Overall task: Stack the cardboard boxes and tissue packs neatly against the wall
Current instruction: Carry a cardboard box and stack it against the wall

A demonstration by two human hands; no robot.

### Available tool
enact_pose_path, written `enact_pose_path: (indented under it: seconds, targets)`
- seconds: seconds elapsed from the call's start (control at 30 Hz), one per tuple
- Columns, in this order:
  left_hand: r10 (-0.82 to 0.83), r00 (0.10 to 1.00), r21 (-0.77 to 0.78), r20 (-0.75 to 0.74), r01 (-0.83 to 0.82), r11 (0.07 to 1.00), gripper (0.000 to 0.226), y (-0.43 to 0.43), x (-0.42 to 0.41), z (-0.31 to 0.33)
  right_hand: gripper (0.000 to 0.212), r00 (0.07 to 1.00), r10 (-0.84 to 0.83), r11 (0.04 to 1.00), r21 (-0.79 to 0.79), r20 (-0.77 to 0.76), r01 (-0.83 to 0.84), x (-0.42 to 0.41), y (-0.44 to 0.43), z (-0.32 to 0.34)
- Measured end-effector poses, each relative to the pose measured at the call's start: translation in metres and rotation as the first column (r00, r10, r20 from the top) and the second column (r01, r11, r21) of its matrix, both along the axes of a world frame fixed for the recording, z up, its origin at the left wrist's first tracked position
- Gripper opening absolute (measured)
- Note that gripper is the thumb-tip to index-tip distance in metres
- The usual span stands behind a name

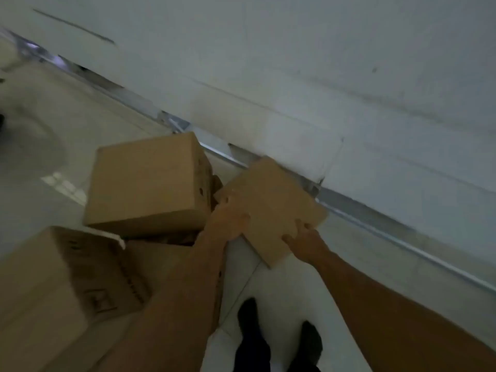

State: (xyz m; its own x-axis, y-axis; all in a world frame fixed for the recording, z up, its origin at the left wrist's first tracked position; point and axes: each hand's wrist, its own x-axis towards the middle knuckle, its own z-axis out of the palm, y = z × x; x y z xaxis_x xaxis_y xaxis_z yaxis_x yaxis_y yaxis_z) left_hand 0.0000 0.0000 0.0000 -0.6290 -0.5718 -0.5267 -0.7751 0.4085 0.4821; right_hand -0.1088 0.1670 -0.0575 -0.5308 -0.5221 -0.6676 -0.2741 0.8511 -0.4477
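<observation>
Pale tile floor [281, 291] carries all items. Nearest the person, two dark shoes [251, 320] stand on it.

To the person's left, a large cardboard box [53, 285] sits closest, with printed marks on its side. A low cardboard box [158, 255] lies just beyond it, partly covered by the left forearm.

Both arms reach forward. The left hand [228, 221] grips the left edge of a flat cardboard box [271, 208], with its fingers laid over the top face. The right hand [306, 238] grips the near right edge of the same box, fingers curled onto it. The flat cardboard box is held tilted, close to where the floor meets the wall. Whether it touches the floor cannot be told; the frame is blurred.

Just left of it, a tall cardboard box [147, 181] stands on top of other cardboard, close to the floor's wall-side edge.

Farthest, a metal strip [375, 218] runs along the foot of the white wall [322, 76].
</observation>
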Motion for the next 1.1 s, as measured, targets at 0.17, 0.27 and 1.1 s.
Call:
enact_pose_path:
  seconds: [0.17,0.27,1.1]
  targets:
    - [0.071,0.995,0.088,0.068,-0.077,0.993,0.076,-0.063,-0.053,-0.119,0.079,0.945,-0.327,0.944,0.04,-0.024,0.328,-0.008,-0.026,-0.122]
    - [0.004,0.996,0.026,0.087,-0.007,1.0,0.076,-0.092,-0.078,-0.18,0.086,0.802,-0.594,0.804,-0.043,-0.06,0.593,-0.011,-0.047,-0.181]
    - [-0.003,0.996,-0.032,0.093,0.006,0.999,0.103,-0.093,-0.141,-0.252,0.086,-0.117,-0.71,-0.157,0.005,0.694,0.988,-0.019,0.045,-0.244]
